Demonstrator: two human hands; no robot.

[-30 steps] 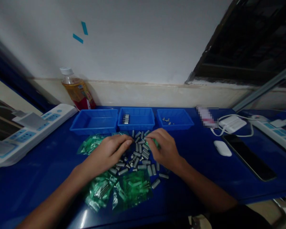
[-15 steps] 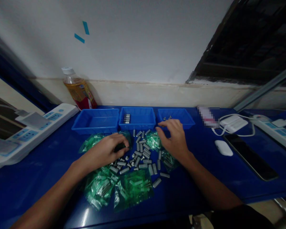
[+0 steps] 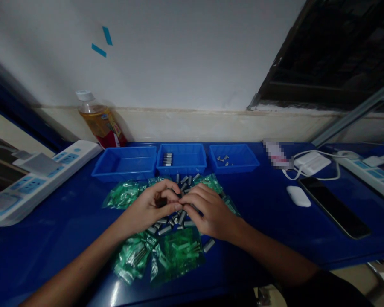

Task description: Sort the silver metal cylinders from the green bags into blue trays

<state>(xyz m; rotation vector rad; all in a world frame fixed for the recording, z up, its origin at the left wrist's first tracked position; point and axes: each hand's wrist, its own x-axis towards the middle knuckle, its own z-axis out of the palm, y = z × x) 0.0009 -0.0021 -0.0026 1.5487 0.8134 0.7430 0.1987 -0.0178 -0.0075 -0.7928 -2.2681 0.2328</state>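
My left hand [image 3: 156, 204] and my right hand [image 3: 208, 209] meet fingertip to fingertip over a pile of metal cylinders [image 3: 165, 230] and small screws [image 3: 171, 221]. Both hands are closed in a pinch, and whatever sits between the fingertips is too small and hidden to name. Green plastic bags of parts surround the pile: one bag [image 3: 179, 256] lies in front, another bag [image 3: 136, 256] at front left, and a third bag [image 3: 123, 194] behind my left wrist. More bags [image 3: 213, 182] show behind my right hand.
Three blue trays stand behind: the left tray [image 3: 124, 175], the middle tray [image 3: 195, 168] with several metal cylinders [image 3: 167, 159], the right tray [image 3: 243, 168] with small screws [image 3: 223, 159]. A bottle [image 3: 102, 123], power strips [image 3: 35, 183], a phone [image 3: 336, 209] and a white earbud case [image 3: 298, 196] flank them.
My right hand has moved left and down from the right tray to meet my left hand, its fingers now closed. My left hand has shifted slightly right. The view has shifted slightly.
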